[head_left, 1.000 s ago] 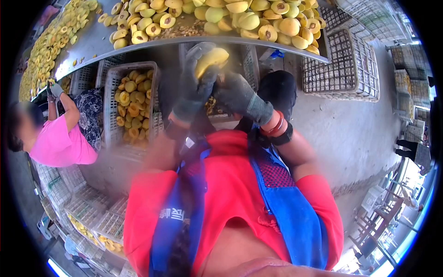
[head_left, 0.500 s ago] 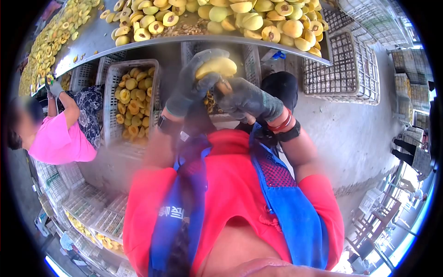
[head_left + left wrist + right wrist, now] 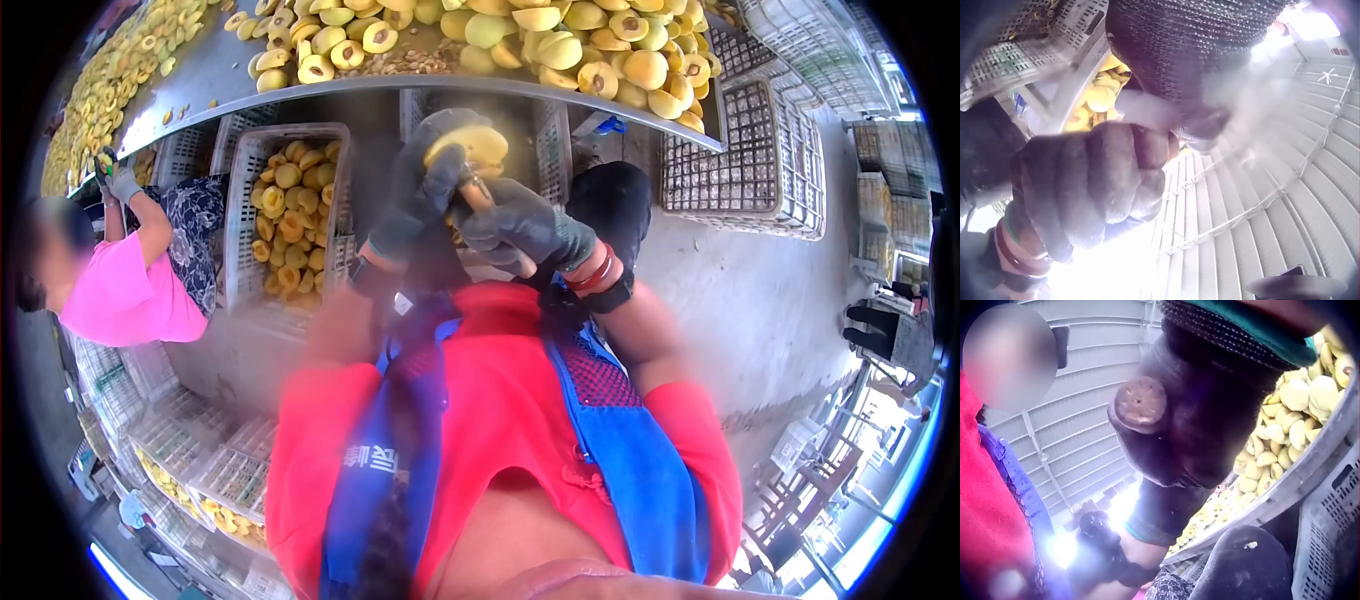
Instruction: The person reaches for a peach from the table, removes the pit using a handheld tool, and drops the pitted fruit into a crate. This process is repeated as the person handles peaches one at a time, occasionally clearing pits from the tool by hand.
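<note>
Dark grey gloves cover both hands. My left hand [image 3: 405, 200] holds a yellow peach [image 3: 478, 146] in front of the body, below the table edge, with the thumb along its near side. In my right hand [image 3: 535, 225] is a wooden-handled tool [image 3: 478, 193], its fingers curled round the grip and its upper end right at the peach. The tool's working tip is hidden. From the right wrist view, the round butt of the handle [image 3: 1140, 404] sticks out of the fist. The left wrist view shows the right fist [image 3: 1094, 181] close beside the left glove [image 3: 1179, 69].
A metal table [image 3: 300, 97] ahead bears heaps of halved peaches [image 3: 590, 50]. Below it on the left, a white crate [image 3: 240, 200] holds more halves. Stacked crates [image 3: 745, 150] stand at the right. A person in pink [image 3: 140, 285] sits at the left.
The peach has tipped from a steep slant to a flatter, rounder view. My right hand has rolled, bringing the tool's handle into sight. Both hands stay close together.
</note>
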Demonstrator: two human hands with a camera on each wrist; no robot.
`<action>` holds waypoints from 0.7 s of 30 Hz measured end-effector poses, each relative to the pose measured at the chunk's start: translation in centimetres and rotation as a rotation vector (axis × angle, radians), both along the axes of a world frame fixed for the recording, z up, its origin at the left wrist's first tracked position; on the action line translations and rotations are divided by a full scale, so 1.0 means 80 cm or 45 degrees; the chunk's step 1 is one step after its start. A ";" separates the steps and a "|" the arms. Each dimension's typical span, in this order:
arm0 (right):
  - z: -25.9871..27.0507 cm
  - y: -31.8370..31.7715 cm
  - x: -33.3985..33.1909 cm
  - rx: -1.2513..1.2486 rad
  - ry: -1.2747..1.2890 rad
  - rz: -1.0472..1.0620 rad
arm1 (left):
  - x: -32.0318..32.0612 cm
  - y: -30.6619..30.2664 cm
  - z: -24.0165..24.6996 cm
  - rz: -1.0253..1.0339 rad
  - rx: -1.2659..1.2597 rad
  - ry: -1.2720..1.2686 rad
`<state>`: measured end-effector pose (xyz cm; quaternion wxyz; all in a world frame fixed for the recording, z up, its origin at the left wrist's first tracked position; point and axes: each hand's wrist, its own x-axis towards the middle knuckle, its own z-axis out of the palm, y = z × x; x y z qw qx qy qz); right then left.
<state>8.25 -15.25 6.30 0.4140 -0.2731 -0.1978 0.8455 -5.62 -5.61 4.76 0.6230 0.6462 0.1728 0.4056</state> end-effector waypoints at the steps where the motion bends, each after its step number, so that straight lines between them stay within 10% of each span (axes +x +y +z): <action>1: 0.001 0.003 -0.005 0.016 -0.078 -0.037 | 0.002 -0.004 0.003 0.065 -0.057 -0.016; 8: 0.016 0.021 -0.025 -0.034 -0.246 -0.067 | -0.007 -0.016 0.015 0.384 -0.240 0.008; 10: 0.039 0.024 -0.033 0.045 -0.563 -0.064 | -0.019 -0.001 -0.007 0.615 0.244 0.297; 13: 0.006 0.025 -0.035 0.143 -0.579 -0.104 | -0.045 0.032 -0.012 0.837 -0.707 -0.094; 15: -0.021 0.027 -0.023 0.113 -0.441 -0.113 | -0.080 0.047 -0.017 1.135 0.062 0.290; 21: -0.048 0.032 0.000 -0.158 -0.235 -0.306 | -0.187 0.139 -0.054 1.650 0.802 1.065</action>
